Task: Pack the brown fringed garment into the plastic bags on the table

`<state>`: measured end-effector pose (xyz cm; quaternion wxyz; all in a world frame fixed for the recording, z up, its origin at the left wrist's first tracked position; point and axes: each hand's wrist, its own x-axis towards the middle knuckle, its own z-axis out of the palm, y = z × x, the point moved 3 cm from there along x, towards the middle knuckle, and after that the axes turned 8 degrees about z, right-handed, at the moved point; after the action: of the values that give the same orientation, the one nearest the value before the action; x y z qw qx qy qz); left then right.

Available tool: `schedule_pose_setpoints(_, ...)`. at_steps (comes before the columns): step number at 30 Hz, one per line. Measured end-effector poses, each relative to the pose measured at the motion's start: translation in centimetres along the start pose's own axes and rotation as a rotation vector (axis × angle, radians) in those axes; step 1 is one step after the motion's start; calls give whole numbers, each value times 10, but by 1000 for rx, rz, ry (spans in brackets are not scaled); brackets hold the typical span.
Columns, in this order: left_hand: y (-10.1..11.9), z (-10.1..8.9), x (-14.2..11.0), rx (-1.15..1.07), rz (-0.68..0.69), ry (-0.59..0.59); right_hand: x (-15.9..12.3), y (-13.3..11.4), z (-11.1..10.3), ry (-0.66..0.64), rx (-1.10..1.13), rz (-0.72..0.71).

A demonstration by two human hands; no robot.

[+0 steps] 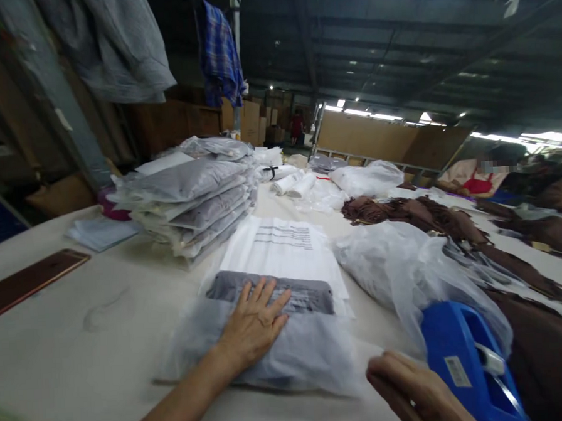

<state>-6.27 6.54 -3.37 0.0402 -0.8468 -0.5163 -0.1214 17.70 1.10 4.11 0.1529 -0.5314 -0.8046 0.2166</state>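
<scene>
My left hand (256,328) lies flat with spread fingers on a clear plastic bag (312,353) that has a folded grey garment (214,286) inside. Beyond its fingertips, the white upper part of the packaging (282,238) carries printed dark lines of text. To the right of the bag, my right hand (410,389) hovers over the table edge, seen from the side and blurred. Its fingers sit close together, and I cannot see anything in them. Beside it stands a blue plastic tape dispenser-like tool (451,346) with a white label, partly under a crumpled clear plastic bag (387,261).
Several bagged grey garments form a stack (205,195) at the left. A phone (34,280) and a folded pale cloth (100,232) lie near it. Brown garments (418,219) run along the right of the table (104,345). White rolls (291,183) rest further back.
</scene>
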Motion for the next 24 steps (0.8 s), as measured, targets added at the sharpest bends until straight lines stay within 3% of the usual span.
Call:
schedule_pose_setpoints(4, 0, 1, -1, -47, -8, 7, 60, -9, 11, -262, -234, -132)
schedule_pose_setpoints(8, 0, 1, -2, -76, -11, 24, 95, -1, 25, -328, -373, -185)
schedule_pose_setpoints(17, -1, 2, -2, -61, -9, 52, 121, 16, 41, -357, -402, -107)
schedule_pose_setpoints(24, 0, 3, -2, -44, -4, 50, 130, 25, 51, -310, -319, 114)
